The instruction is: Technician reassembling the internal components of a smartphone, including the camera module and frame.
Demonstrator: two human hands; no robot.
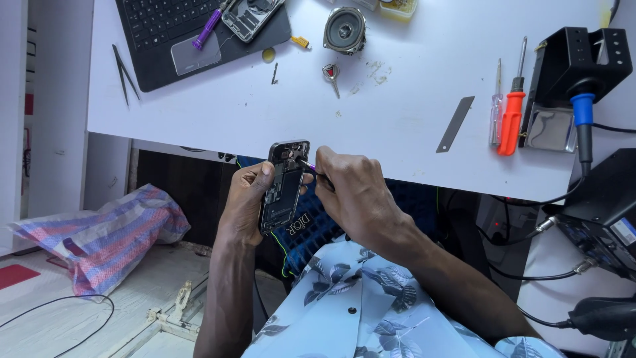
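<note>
Left hand [246,199] grips the opened phone [285,185] off the bench's [397,119] front edge; right hand [351,192] pinches a small tool [306,164] into its exposed insides, back cover already off.

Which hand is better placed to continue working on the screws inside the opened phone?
Probably the right hand: it holds the small purple screwdriver, tip at the top of the opened phone. The left hand grips the phone's body.

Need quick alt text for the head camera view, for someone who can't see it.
The left hand holds an opened black smartphone with its internals exposed, while the right hand works a thin purple-handled tool into its top end, at the edge of a white workbench.
</note>
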